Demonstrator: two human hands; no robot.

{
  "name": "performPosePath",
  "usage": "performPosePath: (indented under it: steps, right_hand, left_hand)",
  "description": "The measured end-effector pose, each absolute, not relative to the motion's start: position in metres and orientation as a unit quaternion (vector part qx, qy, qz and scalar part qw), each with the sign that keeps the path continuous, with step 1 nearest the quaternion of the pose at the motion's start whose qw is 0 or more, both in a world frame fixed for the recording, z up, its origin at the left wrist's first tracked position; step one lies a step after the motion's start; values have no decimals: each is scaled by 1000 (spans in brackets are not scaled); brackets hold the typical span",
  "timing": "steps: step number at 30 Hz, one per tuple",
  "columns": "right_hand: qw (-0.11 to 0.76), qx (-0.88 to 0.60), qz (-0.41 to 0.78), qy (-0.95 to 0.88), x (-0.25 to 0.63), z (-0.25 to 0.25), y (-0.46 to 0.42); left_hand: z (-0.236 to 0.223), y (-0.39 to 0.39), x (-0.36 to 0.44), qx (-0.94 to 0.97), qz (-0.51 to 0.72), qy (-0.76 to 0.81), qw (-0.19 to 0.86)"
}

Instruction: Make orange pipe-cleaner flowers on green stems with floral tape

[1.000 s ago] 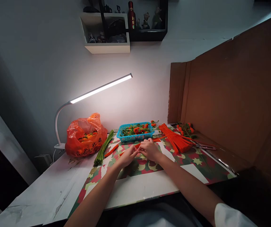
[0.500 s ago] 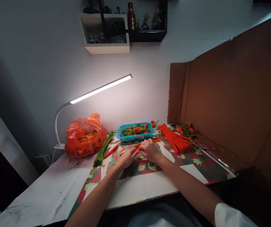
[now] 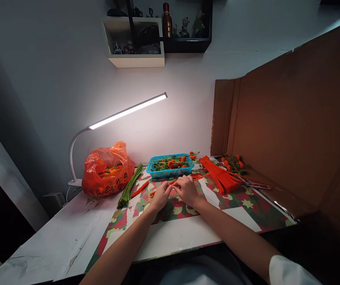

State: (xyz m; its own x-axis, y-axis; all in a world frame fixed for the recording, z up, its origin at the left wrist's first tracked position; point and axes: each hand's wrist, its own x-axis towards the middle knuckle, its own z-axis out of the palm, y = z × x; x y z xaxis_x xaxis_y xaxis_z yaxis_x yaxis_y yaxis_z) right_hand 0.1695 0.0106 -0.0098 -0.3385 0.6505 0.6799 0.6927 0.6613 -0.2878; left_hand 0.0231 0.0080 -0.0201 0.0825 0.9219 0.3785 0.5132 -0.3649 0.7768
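Observation:
Over the middle of the patterned table, my left hand (image 3: 161,196) and my right hand (image 3: 187,190) meet with fingertips pinched close together. An orange pipe cleaner (image 3: 172,182) shows at the fingers; its exact grip is partly hidden by them. More orange pipe cleaners (image 3: 198,177) lie just beyond my right hand. A large fanned bundle of orange pipe cleaners (image 3: 221,178) rests farther right. To the left of my hands are a short orange coil (image 3: 139,189) and a bundle of green pipe cleaners (image 3: 130,186).
A blue basket (image 3: 170,173) of orange flowers with green stems stands at the back. An orange plastic bag (image 3: 106,186) sits left, under a lit lamp (image 3: 128,111). Several finished flowers (image 3: 232,162) and scissors (image 3: 259,185) lie right, beside a tall cardboard panel (image 3: 291,118).
Both hands stay together at nearly the same spot; the left hand has turned a little more upright and the fingers have shifted slightly. The view has moved slightly.

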Motion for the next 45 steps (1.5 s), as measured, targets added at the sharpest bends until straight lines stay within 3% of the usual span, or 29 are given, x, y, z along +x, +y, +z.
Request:
performPosePath:
  steps: [9,15,29,45]
  right_hand:
    - [427,-397,39,-811,165,-13,9]
    - [454,-363,116,-806,166,-14,9]
    - [549,-334,285,-711,166,-12,14]
    - [530,-302,381,-694,166,-17,18]
  left_hand:
    - [-22,13,21,623,501,514,311]
    - [-16,9,21,537,489,518,452]
    - [-13,6,15,457,469,359,665]
    - [-18,7,15,508,461,391,614]
